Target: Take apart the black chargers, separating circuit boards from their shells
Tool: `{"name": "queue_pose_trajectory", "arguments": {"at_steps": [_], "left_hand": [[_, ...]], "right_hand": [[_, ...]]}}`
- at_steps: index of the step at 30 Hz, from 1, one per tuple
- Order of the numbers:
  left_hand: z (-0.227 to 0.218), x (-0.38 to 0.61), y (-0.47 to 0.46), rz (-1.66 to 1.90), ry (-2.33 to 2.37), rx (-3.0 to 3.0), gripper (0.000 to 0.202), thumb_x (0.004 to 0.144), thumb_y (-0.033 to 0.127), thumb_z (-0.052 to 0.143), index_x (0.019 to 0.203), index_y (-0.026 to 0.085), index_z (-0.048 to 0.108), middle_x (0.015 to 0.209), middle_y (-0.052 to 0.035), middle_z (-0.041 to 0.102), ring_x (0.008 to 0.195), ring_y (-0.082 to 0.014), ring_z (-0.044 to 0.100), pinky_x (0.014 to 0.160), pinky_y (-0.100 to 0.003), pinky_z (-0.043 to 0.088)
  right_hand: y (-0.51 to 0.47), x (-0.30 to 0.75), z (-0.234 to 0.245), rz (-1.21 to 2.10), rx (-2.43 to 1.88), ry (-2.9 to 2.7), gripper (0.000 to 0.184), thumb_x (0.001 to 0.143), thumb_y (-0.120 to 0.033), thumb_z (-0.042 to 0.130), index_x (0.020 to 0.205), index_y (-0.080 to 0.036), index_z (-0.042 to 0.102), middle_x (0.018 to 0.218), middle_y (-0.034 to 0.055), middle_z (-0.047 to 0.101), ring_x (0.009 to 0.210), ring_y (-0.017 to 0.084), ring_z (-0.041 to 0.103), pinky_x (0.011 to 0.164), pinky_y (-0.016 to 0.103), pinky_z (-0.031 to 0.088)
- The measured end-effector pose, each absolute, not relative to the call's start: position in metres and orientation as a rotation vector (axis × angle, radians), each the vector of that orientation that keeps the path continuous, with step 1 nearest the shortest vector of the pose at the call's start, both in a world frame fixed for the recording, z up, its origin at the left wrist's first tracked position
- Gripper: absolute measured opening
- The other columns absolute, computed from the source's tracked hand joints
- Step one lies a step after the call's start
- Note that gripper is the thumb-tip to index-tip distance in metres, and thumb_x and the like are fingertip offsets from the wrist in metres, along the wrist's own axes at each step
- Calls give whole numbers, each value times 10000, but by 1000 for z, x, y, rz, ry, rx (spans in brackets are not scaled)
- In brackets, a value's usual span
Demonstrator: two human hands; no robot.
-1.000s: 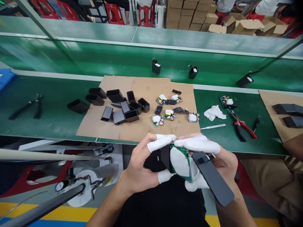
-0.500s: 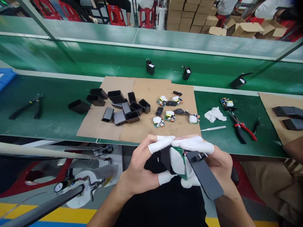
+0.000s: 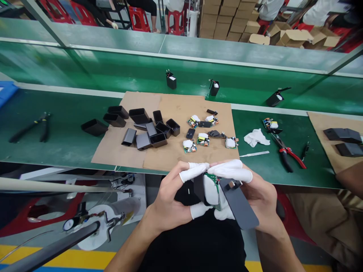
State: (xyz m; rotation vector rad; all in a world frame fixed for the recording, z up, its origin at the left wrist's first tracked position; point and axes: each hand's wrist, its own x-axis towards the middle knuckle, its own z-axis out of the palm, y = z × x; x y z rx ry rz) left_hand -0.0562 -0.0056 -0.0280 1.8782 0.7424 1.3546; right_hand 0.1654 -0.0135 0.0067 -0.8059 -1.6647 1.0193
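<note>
Close to my body, my left hand (image 3: 171, 198) grips a black plastic housing (image 3: 199, 189) with white-covered fingertips. My right hand (image 3: 259, 196) holds a green circuit board (image 3: 217, 206) with a white block (image 3: 210, 190) on it. The board sits partly inside the housing's open end, how deep I cannot tell. Hanging from the board's outer side is a flat black cover (image 3: 241, 207) with small plug pins, tilted down to the right. Beyond my hands, several loose boards (image 3: 203, 139) and empty black housings (image 3: 158, 140) lie on cardboard (image 3: 172, 160).
Red-handled pliers (image 3: 289, 153), a white cloth (image 3: 256, 137) and a thin blade-like strip (image 3: 254, 153) lie at right. Dark pliers (image 3: 31, 128) are at left. Partly filled housings (image 3: 171, 81) stand on the green strip behind. A co-worker's arm (image 3: 351, 181) reaches in at far right.
The circuit board appears slightly deeper in the housing, and the cover has shifted left with my right hand. The partly filled housings at the back have moved left along the green strip.
</note>
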Motion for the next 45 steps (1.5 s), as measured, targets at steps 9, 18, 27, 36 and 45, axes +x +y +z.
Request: {"name": "queue_pose_trajectory", "arguments": {"at_steps": [9,18,27,36,45], "left_hand": [[-28,-55,-6,1362,747,1894,824,736,177,966,1482,178,618,1260,-130,699,1126,-231,714,966,-339,625],[-38,-50,-10,1376,730,1749,814,722,204,981,1458,247,637,1219,-111,693,1077,-242,715,919,-367,644],[-42,-34,-17,1364,917,1237,734,705,200,1000,1335,283,634,1159,-30,755,979,-167,756,886,-263,638],[-37,-41,-16,1198,1119,1276,679,681,272,1002,1267,244,661,976,-14,678,777,-145,621,639,-249,538],[-44,-59,-16,1177,825,1246,709,733,248,979,1366,257,660,1143,-76,657,964,-188,660,836,-301,613]], "right_hand": [[-16,167,4,1048,-824,-1688,684,777,-218,967,1409,-298,717,1310,109,737,1213,334,687,983,459,614],[-17,164,-2,1028,-926,-1765,784,740,-312,1002,1451,-314,673,1454,121,602,1345,355,598,1127,520,561],[-33,158,-19,641,-968,-1783,718,842,-159,828,1515,-257,594,1488,155,594,1371,364,613,1134,567,563],[-26,156,-26,785,-1027,-1885,724,887,-145,819,1543,-346,588,1502,106,643,1389,307,639,1150,489,583],[-21,146,-59,1321,-977,-988,639,709,-551,978,1234,-290,723,1270,104,770,1141,302,763,953,439,671]]}}
